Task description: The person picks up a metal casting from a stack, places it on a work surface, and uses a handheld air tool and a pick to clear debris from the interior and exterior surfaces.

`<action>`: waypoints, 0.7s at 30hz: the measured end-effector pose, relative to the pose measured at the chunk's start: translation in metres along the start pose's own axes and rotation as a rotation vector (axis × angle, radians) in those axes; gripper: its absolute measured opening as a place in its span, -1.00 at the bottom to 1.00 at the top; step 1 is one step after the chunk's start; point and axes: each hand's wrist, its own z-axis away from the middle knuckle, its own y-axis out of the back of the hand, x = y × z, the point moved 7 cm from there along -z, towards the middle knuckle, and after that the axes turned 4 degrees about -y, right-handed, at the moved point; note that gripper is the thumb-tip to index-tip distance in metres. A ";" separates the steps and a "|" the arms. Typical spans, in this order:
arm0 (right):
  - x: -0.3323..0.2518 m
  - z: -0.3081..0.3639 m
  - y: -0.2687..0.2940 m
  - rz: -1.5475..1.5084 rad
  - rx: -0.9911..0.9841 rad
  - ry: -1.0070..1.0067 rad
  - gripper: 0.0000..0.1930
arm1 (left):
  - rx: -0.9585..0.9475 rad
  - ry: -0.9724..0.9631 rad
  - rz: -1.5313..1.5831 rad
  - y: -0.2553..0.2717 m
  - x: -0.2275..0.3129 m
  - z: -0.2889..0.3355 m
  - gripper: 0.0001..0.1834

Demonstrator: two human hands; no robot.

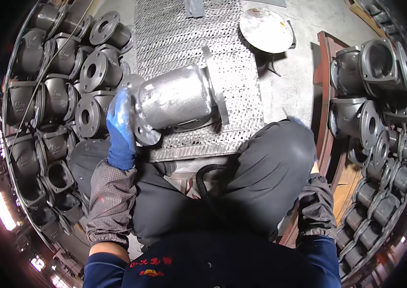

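A grey-painted cast valve body (174,98) lies on its side across the ridged metal plate (194,41) in front of me. It has a round flange at its left end and a broad flange at its right end. My left hand (121,117), in a blue glove, is closed on the left flange; part of its fingers is hidden behind the rim. My right forearm, in a checked sleeve (316,204), passes down beside my right knee. Only a strip of my right wrist (315,167) shows there, and the knee hides the fingers.
Grey flanged valve bodies (57,98) stand stacked close on my left. More castings (350,115) are on the right, beside a reddish-brown metal frame (326,62). A round pale disc (266,30) stands at the plate's far right. A dark hose (201,182) runs between my legs.
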 end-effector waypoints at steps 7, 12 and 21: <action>-0.129 -0.049 0.018 0.008 0.289 0.096 -0.67 | -0.135 -0.204 -0.308 0.000 0.014 0.000 -0.59; -0.160 -0.075 0.011 0.353 0.406 0.334 -0.71 | -0.154 -0.251 -0.347 0.001 0.015 -0.002 -0.58; -0.165 -0.097 0.002 0.374 0.347 0.268 -0.68 | -0.154 -0.133 -0.290 0.001 0.014 -0.001 -0.58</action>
